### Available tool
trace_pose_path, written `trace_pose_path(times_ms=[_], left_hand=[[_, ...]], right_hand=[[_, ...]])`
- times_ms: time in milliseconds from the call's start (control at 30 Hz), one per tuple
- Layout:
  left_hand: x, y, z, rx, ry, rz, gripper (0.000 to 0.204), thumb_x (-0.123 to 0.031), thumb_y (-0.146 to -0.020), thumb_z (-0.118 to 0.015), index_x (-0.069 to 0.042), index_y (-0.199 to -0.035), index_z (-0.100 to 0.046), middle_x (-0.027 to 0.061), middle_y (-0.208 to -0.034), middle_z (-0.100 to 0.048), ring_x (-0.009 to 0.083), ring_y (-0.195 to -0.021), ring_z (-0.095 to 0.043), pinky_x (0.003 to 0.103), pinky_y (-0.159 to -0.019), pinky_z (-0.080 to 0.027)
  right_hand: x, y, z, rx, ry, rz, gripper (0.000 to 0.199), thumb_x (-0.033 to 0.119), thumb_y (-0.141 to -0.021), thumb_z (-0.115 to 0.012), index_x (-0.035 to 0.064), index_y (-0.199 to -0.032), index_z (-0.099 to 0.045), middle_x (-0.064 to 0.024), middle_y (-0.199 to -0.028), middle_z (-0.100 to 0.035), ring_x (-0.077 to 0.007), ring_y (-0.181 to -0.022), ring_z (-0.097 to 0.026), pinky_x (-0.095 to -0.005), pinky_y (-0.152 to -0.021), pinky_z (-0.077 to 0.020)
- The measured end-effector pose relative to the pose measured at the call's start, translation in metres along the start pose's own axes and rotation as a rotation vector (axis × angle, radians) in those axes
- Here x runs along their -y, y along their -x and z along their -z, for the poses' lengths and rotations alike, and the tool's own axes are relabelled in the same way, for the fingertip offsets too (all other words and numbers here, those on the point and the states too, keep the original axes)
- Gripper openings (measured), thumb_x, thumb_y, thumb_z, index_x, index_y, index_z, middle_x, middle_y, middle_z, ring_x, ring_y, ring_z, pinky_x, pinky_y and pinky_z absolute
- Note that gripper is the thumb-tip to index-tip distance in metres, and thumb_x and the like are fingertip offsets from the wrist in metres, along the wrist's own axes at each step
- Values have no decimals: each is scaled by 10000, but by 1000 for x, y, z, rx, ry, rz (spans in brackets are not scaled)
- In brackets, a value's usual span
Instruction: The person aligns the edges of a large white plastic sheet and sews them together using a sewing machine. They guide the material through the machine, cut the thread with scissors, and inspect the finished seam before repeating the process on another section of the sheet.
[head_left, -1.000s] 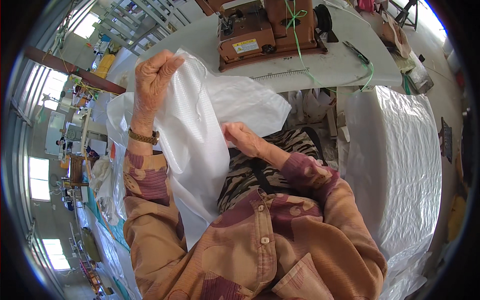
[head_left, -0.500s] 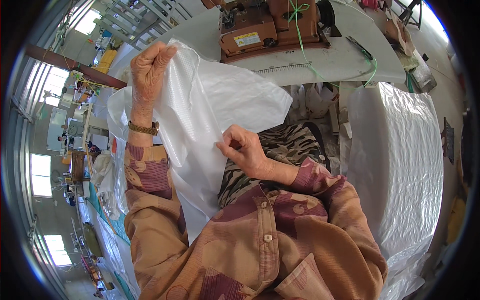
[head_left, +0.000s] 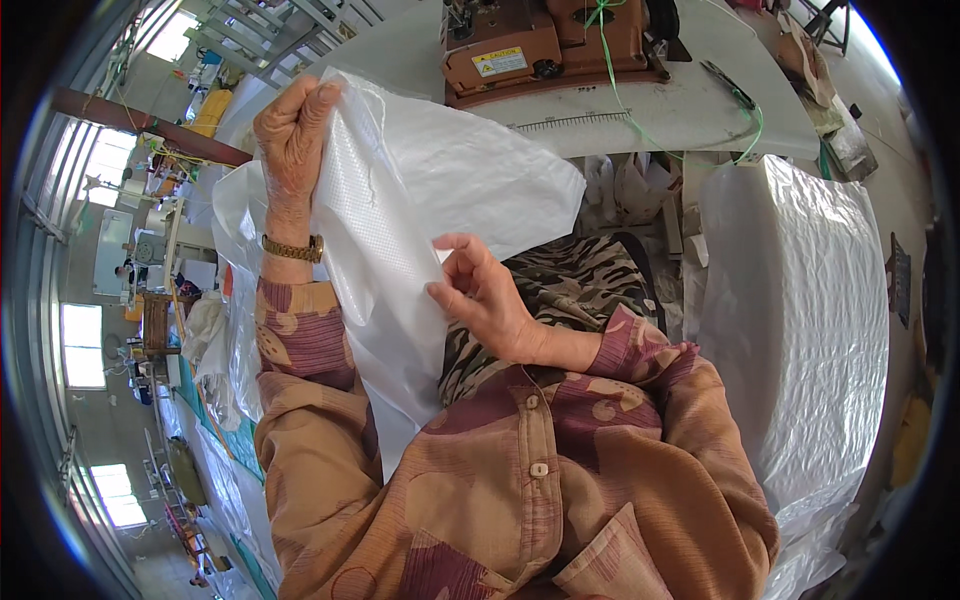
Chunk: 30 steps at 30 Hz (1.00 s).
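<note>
A length of white woven plastic fabric [head_left: 375,220] hangs from my raised left hand [head_left: 295,135], which is closed on its top corner. A wristwatch sits on that wrist. The fabric slopes down across my lap, and another part spreads to the right behind it. Beside its right edge is my right hand [head_left: 485,305], thumb and index finger apart, with nothing seen between them. The fingertips are at or very near the edge; whether they touch it I cannot tell.
Ahead stands a brown sewing machine [head_left: 555,50] on a pale table [head_left: 720,125], with green thread [head_left: 610,75] trailing from it. Thread snips [head_left: 728,85] lie to its right. A tall stack of white plastic sheets [head_left: 820,320] rises on my right. A reddish beam [head_left: 150,127] crosses at left.
My right thumb and index finger have parted at the fabric's edge. My left hand has moved slightly left and up, still gripping the corner, and the fabric is drawn straighter.
</note>
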<state>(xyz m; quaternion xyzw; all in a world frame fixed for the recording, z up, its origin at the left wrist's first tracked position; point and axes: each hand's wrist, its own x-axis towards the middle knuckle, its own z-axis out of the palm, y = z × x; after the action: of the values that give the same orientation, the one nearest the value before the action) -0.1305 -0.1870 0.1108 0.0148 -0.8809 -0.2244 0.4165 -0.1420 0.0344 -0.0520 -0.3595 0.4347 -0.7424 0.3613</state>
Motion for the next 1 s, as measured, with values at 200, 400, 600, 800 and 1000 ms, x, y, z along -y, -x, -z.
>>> trace_pose_path(times_ms=[200, 400, 600, 800, 1000], left_hand=[[4, -2, 9, -39, -78, -24, 326, -252, -946, -678, 10, -779, -578, -50, -654, -385, 63, -631, -310, 233, -539, -272], [-20, 5, 18, -332, -213, -152, 242, -185, -959, -654, 33, -854, -647, -19, -682, -564, 53, -645, -427, 210, -582, -368], [-49, 26, 18, -546, -347, -549, 345, -268, -1029, -514, 3, -828, -581, 96, -751, -661, 188, -643, -593, 314, -573, -483], [-49, 40, 9, -602, -349, -488, 393, -312, -1050, -449, -10, -810, -525, 87, -691, -601, 191, -591, -539, 337, -535, -441], [-44, 45, 9, -630, -227, -415, 380, -324, -1041, -471, -10, -835, -529, 89, -686, -581, 173, -573, -512, 336, -518, -409]], right_hand=[[-1, -5, 5, -8, -55, 97, 195, 219, -1025, -547, 42, -949, -579, 69, -782, -480, -31, -706, -424, -202, -638, -399], [62, -26, 72, -251, 497, 444, 104, 114, -973, -591, 37, -905, -574, -34, -687, -474, -121, -595, -456, -267, -533, -389], [75, -30, 98, -240, 1104, 1004, 192, 5, -787, -718, 21, -942, -605, -64, -756, -569, -243, -598, -548, -332, -546, -450], [78, 4, 93, -138, 1193, 1185, 320, 58, -675, -742, 50, -969, -617, -9, -766, -584, -163, -582, -542, -372, -731, -481], [75, 9, 84, -41, 1080, 1120, 263, 82, -704, -695, 69, -960, -634, 16, -741, -572, -140, -589, -538, -452, -852, -456]])
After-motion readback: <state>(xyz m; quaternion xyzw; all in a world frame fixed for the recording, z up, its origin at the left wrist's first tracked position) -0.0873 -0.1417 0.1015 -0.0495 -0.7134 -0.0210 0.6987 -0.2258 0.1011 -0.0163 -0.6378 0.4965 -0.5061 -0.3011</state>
